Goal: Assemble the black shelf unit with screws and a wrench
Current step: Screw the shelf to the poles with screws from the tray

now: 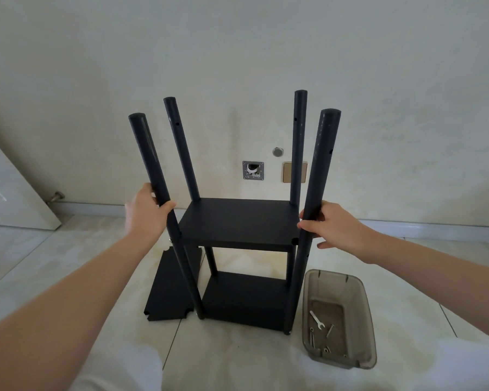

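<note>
The black shelf unit [237,224] stands upright on the tiled floor, with two boards fixed between four round posts that rise well above the upper board. My left hand [144,213] grips the near left post [153,170]. My right hand [331,224] wraps the near right post [319,170]. A loose black shelf board [170,289] lies flat on the floor just left of the unit. A small silver wrench [316,319] and a few screws [329,331] lie inside a clear plastic bin [364,314] at the unit's right.
A pale wall stands close behind the unit, with an open metal wall box [253,170] and a tan cover plate [288,172]. A white door [9,190] leans in at the left with a door stop [56,196] near it.
</note>
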